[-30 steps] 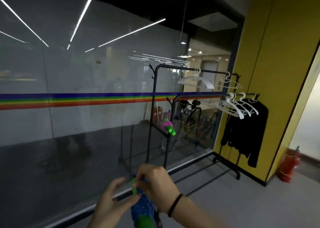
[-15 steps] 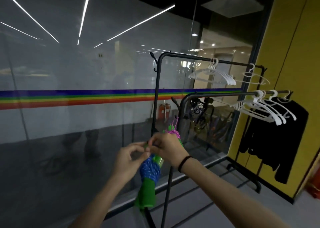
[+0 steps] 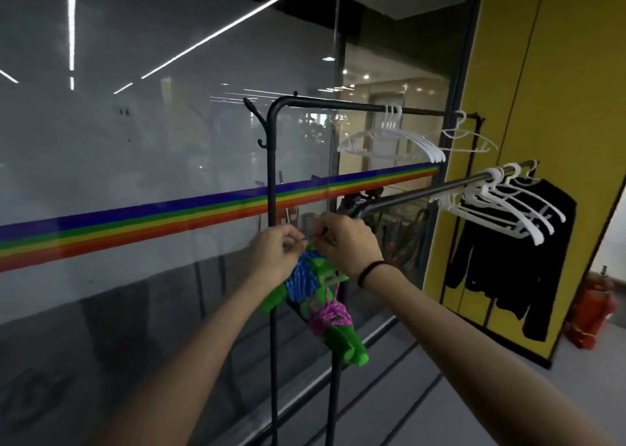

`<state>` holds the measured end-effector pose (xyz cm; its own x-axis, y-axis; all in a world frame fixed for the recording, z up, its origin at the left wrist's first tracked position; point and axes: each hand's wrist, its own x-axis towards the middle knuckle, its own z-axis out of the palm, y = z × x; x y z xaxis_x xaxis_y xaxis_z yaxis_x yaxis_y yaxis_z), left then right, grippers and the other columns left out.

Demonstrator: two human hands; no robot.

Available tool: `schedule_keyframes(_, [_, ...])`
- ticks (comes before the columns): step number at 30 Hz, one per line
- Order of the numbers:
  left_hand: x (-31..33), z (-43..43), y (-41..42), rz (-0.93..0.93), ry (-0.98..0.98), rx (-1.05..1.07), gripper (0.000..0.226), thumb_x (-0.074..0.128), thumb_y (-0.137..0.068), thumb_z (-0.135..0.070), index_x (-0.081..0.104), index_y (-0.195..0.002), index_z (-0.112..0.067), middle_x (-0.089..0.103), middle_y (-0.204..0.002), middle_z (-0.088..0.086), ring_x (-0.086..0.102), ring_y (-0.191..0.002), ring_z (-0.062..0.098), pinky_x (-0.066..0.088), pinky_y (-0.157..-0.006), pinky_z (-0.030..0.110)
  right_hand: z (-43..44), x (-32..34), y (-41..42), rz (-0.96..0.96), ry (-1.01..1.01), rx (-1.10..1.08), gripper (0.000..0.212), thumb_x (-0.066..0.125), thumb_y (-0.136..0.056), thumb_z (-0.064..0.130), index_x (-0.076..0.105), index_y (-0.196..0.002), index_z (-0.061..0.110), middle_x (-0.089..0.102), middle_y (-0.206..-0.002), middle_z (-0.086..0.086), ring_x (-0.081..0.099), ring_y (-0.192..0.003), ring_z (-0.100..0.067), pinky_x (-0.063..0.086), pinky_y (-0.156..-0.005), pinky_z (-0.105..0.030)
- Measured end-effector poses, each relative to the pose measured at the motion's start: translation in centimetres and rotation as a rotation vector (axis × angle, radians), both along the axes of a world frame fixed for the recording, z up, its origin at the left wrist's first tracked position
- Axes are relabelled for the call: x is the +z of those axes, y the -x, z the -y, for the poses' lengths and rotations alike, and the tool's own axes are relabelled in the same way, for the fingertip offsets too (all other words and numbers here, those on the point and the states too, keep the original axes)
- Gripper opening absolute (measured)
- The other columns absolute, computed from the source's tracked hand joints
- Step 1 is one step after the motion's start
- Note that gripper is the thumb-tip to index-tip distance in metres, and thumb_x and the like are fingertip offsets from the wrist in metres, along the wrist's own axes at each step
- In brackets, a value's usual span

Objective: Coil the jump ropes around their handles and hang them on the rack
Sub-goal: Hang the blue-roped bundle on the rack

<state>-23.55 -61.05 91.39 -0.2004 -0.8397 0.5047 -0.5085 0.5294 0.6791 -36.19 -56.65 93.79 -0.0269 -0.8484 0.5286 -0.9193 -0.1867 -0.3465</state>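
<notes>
Blue jump rope [image 3: 302, 278] coiled on green handles, at rack [image 3: 272, 181] hook | left hand [image 3: 273, 257], right hand [image 3: 345, 242] pinching its loop | risk: loop slips, coil unravels, knocking pink rope [image 3: 330, 313]

My fingers [image 3: 294, 242] pinch braided blue cord [image 3: 301, 276] wound on glossy green plastic handles [image 3: 325, 273]. The rack [image 3: 271, 181] is matt black metal tube. White plastic hangers [image 3: 399, 140] shine smooth; the black garment [image 3: 528, 269] looks like soft matt cloth.
</notes>
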Motion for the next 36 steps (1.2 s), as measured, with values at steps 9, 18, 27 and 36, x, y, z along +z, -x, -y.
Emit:
schedule_keyframes(9, [1.0,6.3,0.5,0.025,-0.052,-0.434,0.007,0.057,-0.088,-0.006,0.061,-0.092,-0.01,0.068,-0.081,-0.004,0.067,-0.082,0.01,0.053,-0.078,0.031,2.8,-0.1,0.7,-0.018,0.101,-0.154,0.014,0.058,-0.081,0.031,0.058,-0.095,0.028,0.071,-0.086,-0.006,0.065,-0.084,-0.034,0.054,-0.067,-0.041])
schedule_keyframes(18, [0.9,7.9,1.6,-0.022,-0.158,-0.528,0.008,0.062,-0.086,-0.012,0.064,-0.088,-0.019,0.069,-0.084,-0.003,0.064,-0.076,-0.002,0.047,-0.067,0.012,3.6,-0.5,2.4,0.239,0.115,-0.132,0.008,0.061,-0.085,0.022,0.067,-0.086,0.017,0.067,-0.078,0.002,0.058,-0.07,-0.009,0.04,-0.056,-0.014])
schedule_keyframes(27, [-2.8,4.4,1.6,0.027,-0.141,-0.309,0.018,0.055,-0.085,0.005,0.07,-0.089,-0.006,0.068,-0.093,0.006,0.062,-0.089,0.015,0.047,-0.077,0.017,2.5,-3.1,4.7,0.125,-0.004,-0.173,0.014,0.056,-0.086,0.013,0.06,-0.099,0.011,0.069,-0.096,-0.012,0.063,-0.088,-0.029,0.049,-0.068,-0.034])
schedule_keyframes(36, [-8.3,-10.3,-6.8,-0.387,-0.39,0.08,0.023,0.051,-0.086,0.008,0.065,-0.079,-0.008,0.067,-0.074,0.002,0.063,-0.052,-0.003,0.043,-0.049,0.005,-5.2,-5.6,-1.7,0.221,0.0,0.403,0.01,0.059,-0.081,0.007,0.061,-0.09,0.011,0.068,-0.08,-0.006,0.061,-0.069,-0.019,0.045,-0.065,-0.028])
